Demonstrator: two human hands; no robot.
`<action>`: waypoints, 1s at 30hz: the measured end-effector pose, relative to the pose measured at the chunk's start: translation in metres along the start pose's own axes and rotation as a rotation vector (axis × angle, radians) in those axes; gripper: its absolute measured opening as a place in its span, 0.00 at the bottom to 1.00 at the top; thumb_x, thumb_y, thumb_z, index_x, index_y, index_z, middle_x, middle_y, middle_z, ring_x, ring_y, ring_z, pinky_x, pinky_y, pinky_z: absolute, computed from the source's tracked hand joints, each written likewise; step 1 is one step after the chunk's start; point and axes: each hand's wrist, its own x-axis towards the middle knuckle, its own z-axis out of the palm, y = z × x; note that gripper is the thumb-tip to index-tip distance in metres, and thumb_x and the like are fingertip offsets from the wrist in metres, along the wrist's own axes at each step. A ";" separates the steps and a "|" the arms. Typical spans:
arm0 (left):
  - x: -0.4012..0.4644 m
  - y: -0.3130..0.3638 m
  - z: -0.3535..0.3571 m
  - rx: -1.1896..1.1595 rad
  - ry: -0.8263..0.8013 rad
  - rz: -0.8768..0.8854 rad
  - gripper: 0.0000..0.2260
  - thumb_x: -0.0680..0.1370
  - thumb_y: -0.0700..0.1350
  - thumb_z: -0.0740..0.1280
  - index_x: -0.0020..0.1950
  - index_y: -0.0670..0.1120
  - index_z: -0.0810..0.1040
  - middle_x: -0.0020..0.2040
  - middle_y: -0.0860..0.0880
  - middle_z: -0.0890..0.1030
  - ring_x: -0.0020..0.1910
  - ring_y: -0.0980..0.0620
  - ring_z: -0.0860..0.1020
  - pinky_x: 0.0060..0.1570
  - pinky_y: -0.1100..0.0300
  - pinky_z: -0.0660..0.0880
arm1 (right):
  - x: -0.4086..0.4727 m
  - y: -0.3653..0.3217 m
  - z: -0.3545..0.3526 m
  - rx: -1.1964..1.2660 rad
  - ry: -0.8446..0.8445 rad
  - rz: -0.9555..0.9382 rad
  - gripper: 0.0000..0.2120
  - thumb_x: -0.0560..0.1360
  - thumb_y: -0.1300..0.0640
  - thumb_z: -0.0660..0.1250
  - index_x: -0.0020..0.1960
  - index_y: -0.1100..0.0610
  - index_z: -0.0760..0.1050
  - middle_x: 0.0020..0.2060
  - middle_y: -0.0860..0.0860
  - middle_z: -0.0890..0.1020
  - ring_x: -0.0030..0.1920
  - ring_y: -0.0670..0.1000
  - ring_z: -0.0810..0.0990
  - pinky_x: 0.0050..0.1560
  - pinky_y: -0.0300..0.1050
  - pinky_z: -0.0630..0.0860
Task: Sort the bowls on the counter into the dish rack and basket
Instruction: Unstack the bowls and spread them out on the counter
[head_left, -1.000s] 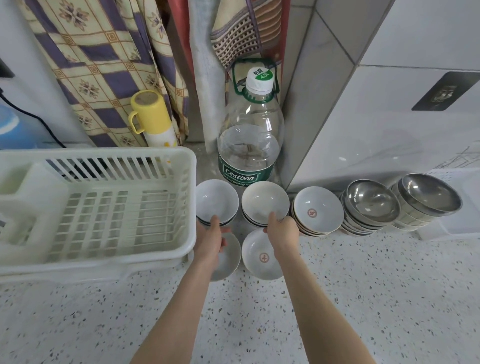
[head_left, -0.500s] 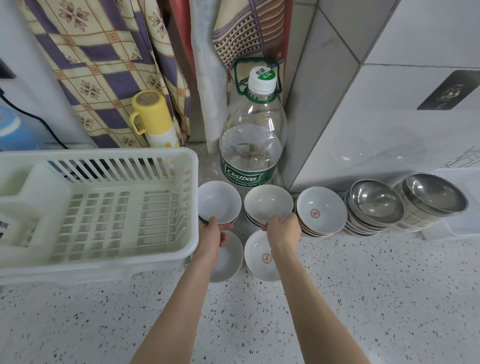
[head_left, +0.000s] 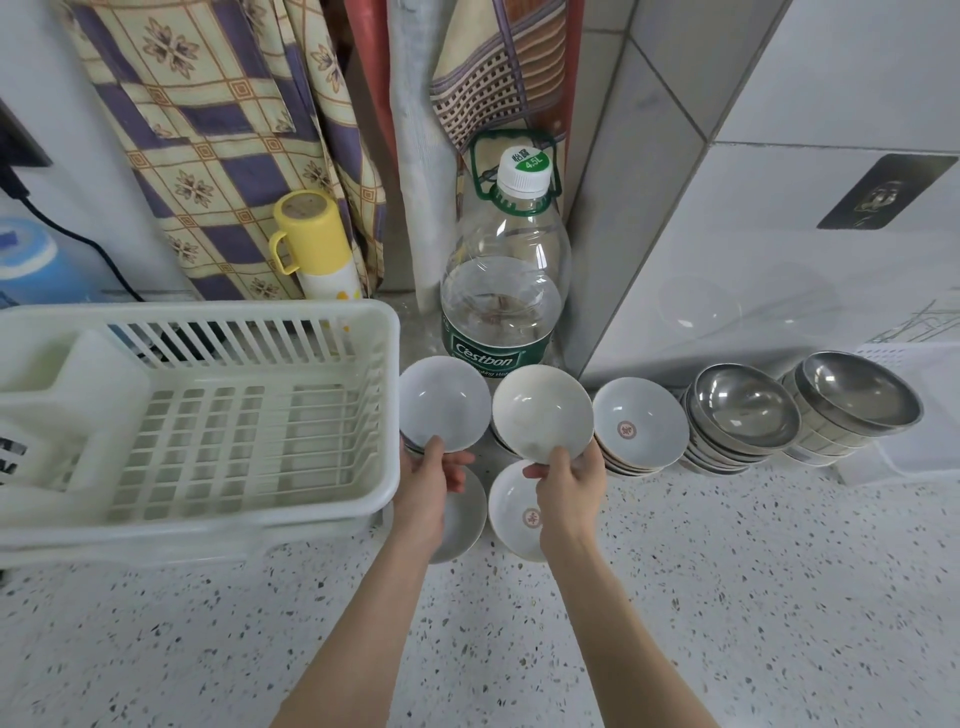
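My left hand (head_left: 428, 480) grips the near rim of a white bowl (head_left: 444, 410), tilted and raised off its stack. Thumb on the inside, my right hand (head_left: 569, 480) pinches the rim of a cream bowl (head_left: 543, 410), lifted above the bowls under it. Two shallow bowls lie on the counter beneath my hands, one plain (head_left: 462, 519), one with a red mark (head_left: 519, 512). To the right stand a stack of marked white bowls (head_left: 641, 426) and two stacks of steel bowls (head_left: 743, 410) (head_left: 857, 395). The white dish rack (head_left: 208, 415) sits empty at the left.
A large water bottle (head_left: 506, 291) stands right behind the bowls. A yellow flask (head_left: 314, 244) and hanging cloths are behind the rack. A tiled wall corner (head_left: 623, 208) closes off the right rear. A white basket (head_left: 924, 431) sits at the far right behind the steel bowls.
Both hands have closed on the rims of the two rear bowls and lifted and tilted them off their stacks. The view has shifted slightly.
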 end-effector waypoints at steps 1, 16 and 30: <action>-0.003 0.000 0.000 -0.020 -0.021 0.016 0.15 0.83 0.39 0.59 0.56 0.61 0.69 0.33 0.43 0.83 0.24 0.54 0.72 0.25 0.64 0.70 | -0.003 0.000 -0.003 0.031 0.005 0.000 0.19 0.75 0.64 0.56 0.64 0.54 0.73 0.44 0.58 0.83 0.30 0.44 0.80 0.30 0.39 0.73; -0.060 -0.011 -0.005 0.038 -0.200 0.202 0.27 0.82 0.37 0.59 0.73 0.65 0.62 0.34 0.42 0.82 0.26 0.51 0.73 0.25 0.61 0.69 | -0.047 -0.020 -0.064 0.271 -0.030 -0.029 0.12 0.77 0.64 0.60 0.56 0.53 0.76 0.31 0.59 0.77 0.23 0.43 0.70 0.26 0.35 0.66; -0.159 -0.062 -0.045 0.091 -0.082 0.127 0.28 0.83 0.39 0.60 0.66 0.75 0.64 0.37 0.36 0.83 0.25 0.52 0.73 0.25 0.60 0.71 | -0.092 0.001 -0.130 0.187 -0.118 0.062 0.16 0.79 0.65 0.59 0.63 0.54 0.74 0.29 0.60 0.76 0.21 0.44 0.69 0.22 0.34 0.64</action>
